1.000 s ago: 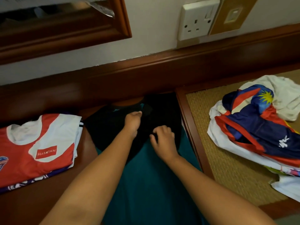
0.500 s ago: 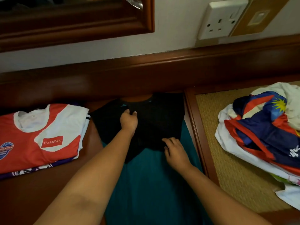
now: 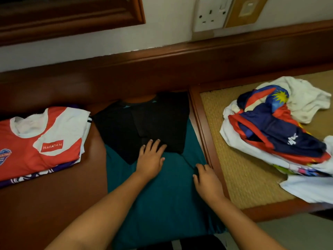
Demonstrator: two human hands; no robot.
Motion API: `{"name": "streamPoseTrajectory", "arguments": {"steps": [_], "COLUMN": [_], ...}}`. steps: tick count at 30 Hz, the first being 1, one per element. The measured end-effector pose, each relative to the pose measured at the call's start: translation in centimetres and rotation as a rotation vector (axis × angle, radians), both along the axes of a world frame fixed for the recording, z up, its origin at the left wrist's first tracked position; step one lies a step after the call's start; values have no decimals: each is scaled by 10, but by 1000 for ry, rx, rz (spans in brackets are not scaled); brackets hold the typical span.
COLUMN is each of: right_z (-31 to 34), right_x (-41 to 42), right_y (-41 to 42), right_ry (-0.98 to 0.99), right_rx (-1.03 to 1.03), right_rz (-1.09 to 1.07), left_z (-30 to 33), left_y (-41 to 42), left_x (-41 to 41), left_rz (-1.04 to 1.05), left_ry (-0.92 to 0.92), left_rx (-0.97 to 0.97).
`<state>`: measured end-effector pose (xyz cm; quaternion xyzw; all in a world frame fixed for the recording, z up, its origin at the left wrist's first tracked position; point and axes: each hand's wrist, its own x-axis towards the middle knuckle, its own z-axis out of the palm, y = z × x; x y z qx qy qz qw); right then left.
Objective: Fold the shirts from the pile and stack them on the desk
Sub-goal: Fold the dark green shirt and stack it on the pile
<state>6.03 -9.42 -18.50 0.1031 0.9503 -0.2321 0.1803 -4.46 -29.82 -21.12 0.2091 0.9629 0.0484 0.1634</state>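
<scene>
From the head view, two hands work at the centre of the frame on one teal and black shirt (image 3: 162,192) spread flat on the dark wooden desk (image 3: 54,204). The left hand (image 3: 150,158) lies flat on it, fingers straight and spread, fingertips on the black part; half a second ago it was bunched higher up near the collar. The right hand (image 3: 207,179) pinches the shirt's right edge with curled fingers, lower and further right than before. At the left of the frame sits one stack of folded shirts (image 3: 39,145), its red and white top shirt reading "HARAPAN"; a purple one shows beneath. At the right, one unfolded pile of shirts (image 3: 281,138) rests on a woven mat (image 3: 239,170). At the upper edge, one wall socket (image 3: 210,14) shows.
</scene>
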Motion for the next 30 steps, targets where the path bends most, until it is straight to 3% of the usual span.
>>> {"name": "streamPoseTrajectory", "arguments": {"steps": [5, 10, 13, 17, 21, 23, 25, 30], "right_z": [10, 17, 19, 20, 21, 22, 26, 28], "right_x": [33, 71, 93, 121, 150, 160, 166, 181], "right_y": [17, 26, 30, 33, 26, 22, 16, -7], "right_ry": [-43, -90, -135, -122, 147, 190, 113, -2], "right_rx": [138, 226, 262, 200, -31, -97, -217, -612], "right_rz": [31, 28, 38, 5, -107, -164, -249, -511], "left_z": [19, 23, 21, 21, 31, 37, 40, 35], "left_y": [31, 65, 74, 74, 72, 73, 74, 61], "left_x": [23, 81, 99, 101, 101, 110, 132, 230], "left_rz": [83, -151, -133, -126, -115, -32, 192, 691], "left_ry": [-8, -70, -178, -277, -320, -224, -211, -728], "left_rx": [-171, -73, -108, -184, -194, -91, 122, 635]}}
